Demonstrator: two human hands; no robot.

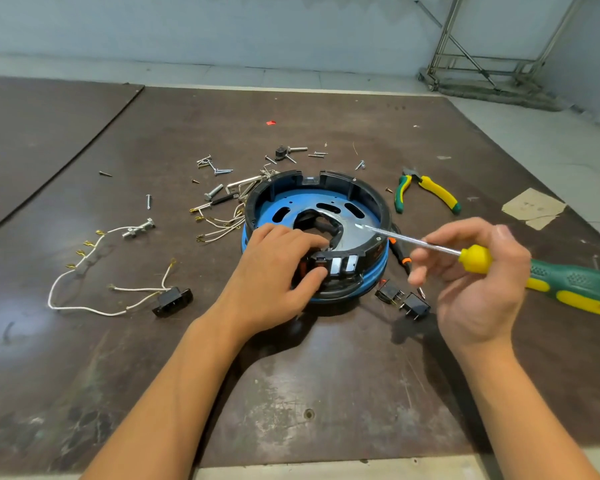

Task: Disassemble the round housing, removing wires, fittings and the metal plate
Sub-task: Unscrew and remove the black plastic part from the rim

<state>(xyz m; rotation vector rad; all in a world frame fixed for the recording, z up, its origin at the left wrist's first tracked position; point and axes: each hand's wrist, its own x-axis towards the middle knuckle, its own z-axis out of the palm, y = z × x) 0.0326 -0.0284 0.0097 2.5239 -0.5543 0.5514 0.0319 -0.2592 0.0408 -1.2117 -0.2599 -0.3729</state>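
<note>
White wires with brass terminals and a black socket lie freed on the worktop at the left, with loose screws scattered further back. In the middle stands the round housing, its blue metal plate seated inside the black rim. The left hand grips the housing's near wall, fingers over the rim and thumb outside, beside the switches fitted there. Further right, the right hand is curled round the screwdriver at its yellow collar, the tip resting on the plate near its right edge. The step appears to be freeing the plate. It would go best with the left hand pressing the housing down so it cannot spin, and the tip seated squarely before any turning or levering, since a slip could drive it towards the left fingers. Pliers lie at the far right.
</note>
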